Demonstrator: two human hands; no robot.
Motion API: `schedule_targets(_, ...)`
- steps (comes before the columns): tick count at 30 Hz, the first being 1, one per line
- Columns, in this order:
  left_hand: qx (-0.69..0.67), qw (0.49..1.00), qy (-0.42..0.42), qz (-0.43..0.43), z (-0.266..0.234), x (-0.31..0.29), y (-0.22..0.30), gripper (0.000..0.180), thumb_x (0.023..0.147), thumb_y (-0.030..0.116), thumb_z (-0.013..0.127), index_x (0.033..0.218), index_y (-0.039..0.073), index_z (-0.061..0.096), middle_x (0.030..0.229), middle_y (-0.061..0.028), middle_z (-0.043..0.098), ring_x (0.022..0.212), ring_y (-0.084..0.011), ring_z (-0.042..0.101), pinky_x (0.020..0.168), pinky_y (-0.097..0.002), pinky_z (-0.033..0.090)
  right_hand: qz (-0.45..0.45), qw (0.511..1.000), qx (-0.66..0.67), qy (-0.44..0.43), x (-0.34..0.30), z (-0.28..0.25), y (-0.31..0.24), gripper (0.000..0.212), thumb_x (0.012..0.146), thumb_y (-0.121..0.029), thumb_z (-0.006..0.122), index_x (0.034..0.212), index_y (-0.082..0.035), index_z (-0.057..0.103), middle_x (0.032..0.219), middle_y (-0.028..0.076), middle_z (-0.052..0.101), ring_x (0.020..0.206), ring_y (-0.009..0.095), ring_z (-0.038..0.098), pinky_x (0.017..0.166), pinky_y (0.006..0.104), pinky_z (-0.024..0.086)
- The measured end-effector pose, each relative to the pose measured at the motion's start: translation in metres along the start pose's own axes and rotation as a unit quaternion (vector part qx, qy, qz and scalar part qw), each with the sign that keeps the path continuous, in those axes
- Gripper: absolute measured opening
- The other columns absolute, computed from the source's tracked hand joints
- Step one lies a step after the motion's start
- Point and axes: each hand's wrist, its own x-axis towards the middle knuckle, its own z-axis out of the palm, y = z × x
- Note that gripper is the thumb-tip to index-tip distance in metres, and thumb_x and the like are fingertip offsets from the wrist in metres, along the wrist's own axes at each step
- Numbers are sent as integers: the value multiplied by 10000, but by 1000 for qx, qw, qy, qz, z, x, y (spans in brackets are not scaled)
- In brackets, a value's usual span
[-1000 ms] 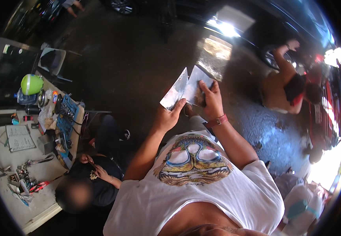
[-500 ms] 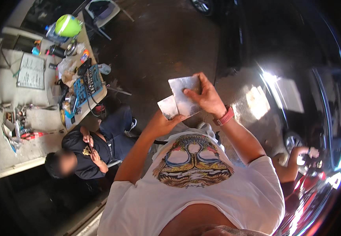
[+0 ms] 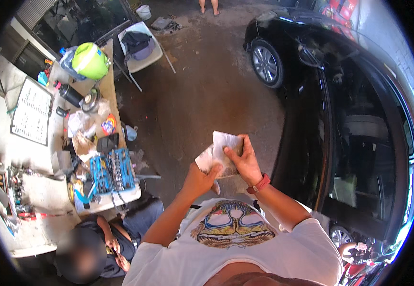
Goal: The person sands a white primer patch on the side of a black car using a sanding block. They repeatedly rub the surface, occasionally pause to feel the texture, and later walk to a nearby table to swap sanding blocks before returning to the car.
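Note:
In front of my chest, both hands are closed on thin, flat, pale grey sheets with dark smudges; what they are made of I cannot tell. My right hand [image 3: 247,163] pinches the upper sheet [image 3: 225,141], its thumb pressed on the face. My left hand [image 3: 200,180] grips the lower sheet [image 3: 204,161] by its near edge, thumb on top. The two pieces overlap, and the upper one hides part of the lower. A red watch [image 3: 259,184] is on my right wrist.
On my left, a table holds a blue socket tray [image 3: 114,170], a green jug [image 3: 91,61] and clutter. A person [image 3: 116,243] in dark clothes sits beside it. A white chair [image 3: 145,57] stands farther off. A black car [image 3: 307,128] is parked on my right.
My view has tilted up, so more of the car, chair and far floor shows. The sheets sit lower in the picture and overlap more; both hands keep their hold.

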Motion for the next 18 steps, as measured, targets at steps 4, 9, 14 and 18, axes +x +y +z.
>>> schedule_targets(4,-31,958,-269,-92,-73,85,-4,416,964,179,730,1319,20,583,1118,-48,704,1036,-146,653,891,-335,532,-36,984,-126,-119,73,29,-51,413,908,-173,794,1197,-93,510,950,43,659,891,117,615,740,318,529)
schedule_targets(9,-218,963,-141,-66,-97,203,-3,538,1012,417,653,1385,45,544,1215,-51,669,1136,-162,609,969,-352,500,-3,998,-24,-54,205,36,-22,412,936,-216,774,1203,-31,520,1113,103,692,995,158,661,796,346,560)
schedule_targets(14,-488,856,-126,-113,-117,327,-19,735,927,187,757,1543,65,375,1397,-119,617,1277,-277,600,1077,-405,479,69,970,24,-231,306,36,-1,510,1000,-309,692,1345,4,486,1294,86,581,1214,151,518,1057,338,433)
schedule_targets(18,-274,961,-19,-24,-141,449,0,730,818,-7,801,1470,50,477,1322,-86,642,1226,-225,610,1076,-383,469,158,915,294,-227,422,28,19,481,1037,-330,632,1414,-71,482,1339,62,594,1249,179,569,1069,364,462)
